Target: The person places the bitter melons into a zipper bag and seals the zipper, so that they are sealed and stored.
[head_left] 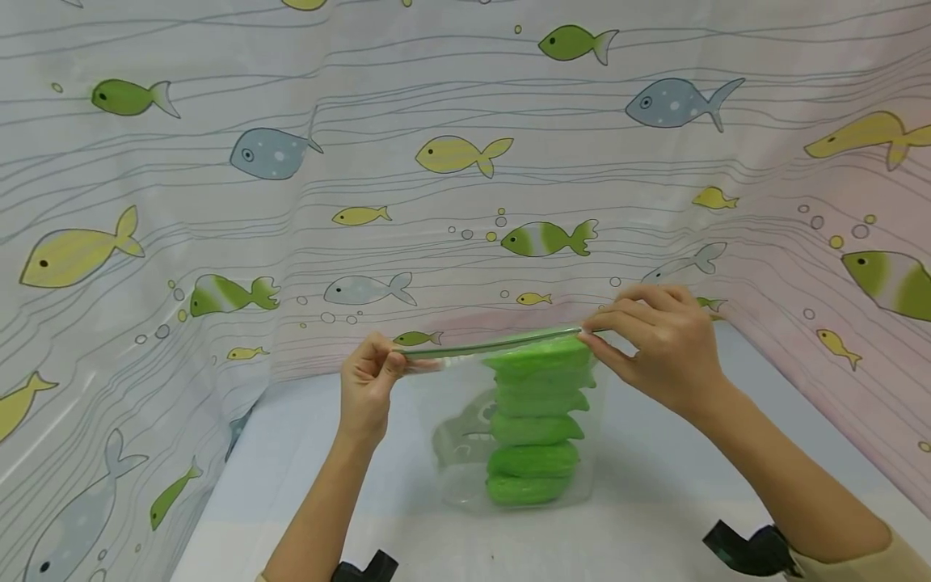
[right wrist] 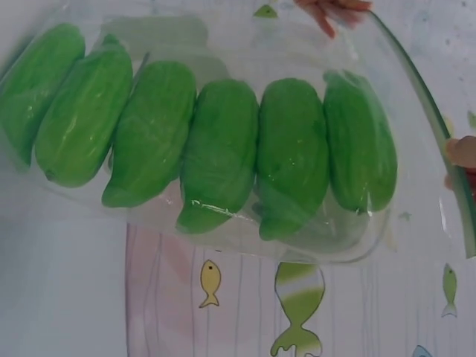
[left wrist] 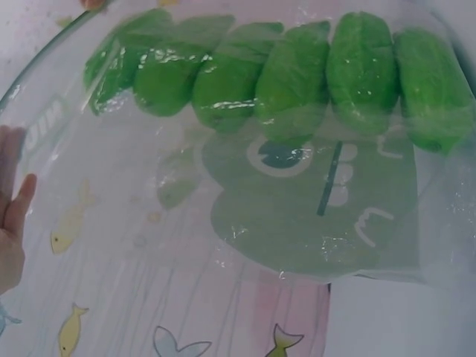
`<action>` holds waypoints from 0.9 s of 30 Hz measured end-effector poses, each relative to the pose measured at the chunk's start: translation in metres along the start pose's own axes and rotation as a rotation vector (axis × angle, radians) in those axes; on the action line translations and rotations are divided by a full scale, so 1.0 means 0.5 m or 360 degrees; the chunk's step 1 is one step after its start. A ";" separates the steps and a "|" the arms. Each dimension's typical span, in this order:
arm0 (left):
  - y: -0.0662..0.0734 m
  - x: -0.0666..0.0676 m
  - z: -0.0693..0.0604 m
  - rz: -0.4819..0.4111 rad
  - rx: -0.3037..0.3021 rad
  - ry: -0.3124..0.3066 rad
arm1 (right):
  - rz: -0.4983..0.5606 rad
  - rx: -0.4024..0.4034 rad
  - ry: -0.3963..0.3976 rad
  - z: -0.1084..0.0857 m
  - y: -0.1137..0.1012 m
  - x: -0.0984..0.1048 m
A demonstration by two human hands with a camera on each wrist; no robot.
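A clear zip bag (head_left: 465, 477) with a printed grey-green cartoon face hangs upright over the table. Inside it, several plump green cucumber-like vegetables (head_left: 534, 428) are stacked along the right side. My left hand (head_left: 367, 386) pinches the left end of the green zip strip (head_left: 494, 345) between thumb and fingers. At the other end of the strip, my right hand (head_left: 662, 343) pinches the edge, so the top is stretched taut and slopes up to the right. The right wrist view shows the vegetables (right wrist: 219, 145) side by side behind the clear plastic.
A white table (head_left: 305, 485) lies beneath the bag. Fish-patterned sheeting (head_left: 436, 97) encloses it at the back and on both sides. Dark straps (head_left: 749, 550) show near both forearms at the bottom of the head view.
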State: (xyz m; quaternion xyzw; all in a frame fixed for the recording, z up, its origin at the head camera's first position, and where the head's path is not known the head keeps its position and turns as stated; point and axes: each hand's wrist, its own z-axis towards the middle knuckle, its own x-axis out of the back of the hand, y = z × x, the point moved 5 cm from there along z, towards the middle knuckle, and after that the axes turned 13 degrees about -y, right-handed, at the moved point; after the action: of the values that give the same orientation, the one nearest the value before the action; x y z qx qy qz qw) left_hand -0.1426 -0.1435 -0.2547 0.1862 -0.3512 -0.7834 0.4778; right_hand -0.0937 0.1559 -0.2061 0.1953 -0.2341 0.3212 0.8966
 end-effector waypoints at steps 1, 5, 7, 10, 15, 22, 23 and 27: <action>-0.001 0.000 0.000 0.0001 0.0001 0.0001 | -0.0001 -0.0006 0.0003 -0.003 0.002 0.001; -0.003 -0.001 -0.001 0.0035 0.0019 0.0008 | -0.0004 -0.0029 0.0031 -0.011 0.011 0.004; -0.004 -0.001 -0.002 0.0023 0.0008 0.0001 | -0.0006 -0.0037 0.0044 -0.013 0.014 0.005; -0.006 0.001 -0.002 0.0000 -0.0005 -0.0002 | -0.0009 -0.0051 0.0059 -0.017 0.019 0.008; -0.005 0.005 -0.002 0.0008 -0.0005 0.0015 | -0.0009 -0.0071 0.0074 -0.022 0.030 0.014; -0.007 0.009 -0.005 -0.0014 -0.0010 0.0018 | 0.0004 -0.0107 0.0072 -0.033 0.045 0.016; -0.008 0.009 -0.006 -0.0010 -0.0006 0.0020 | -0.0001 -0.0116 0.0072 -0.035 0.047 0.015; -0.008 0.010 -0.007 0.0008 0.0018 0.0038 | -0.0006 -0.0151 0.0093 -0.042 0.055 0.017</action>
State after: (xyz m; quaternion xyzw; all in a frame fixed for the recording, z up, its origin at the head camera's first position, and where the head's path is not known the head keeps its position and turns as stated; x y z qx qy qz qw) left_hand -0.1452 -0.1481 -0.2599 0.1973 -0.3503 -0.7779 0.4830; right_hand -0.1000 0.1900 -0.2131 0.1435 -0.2223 0.3136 0.9119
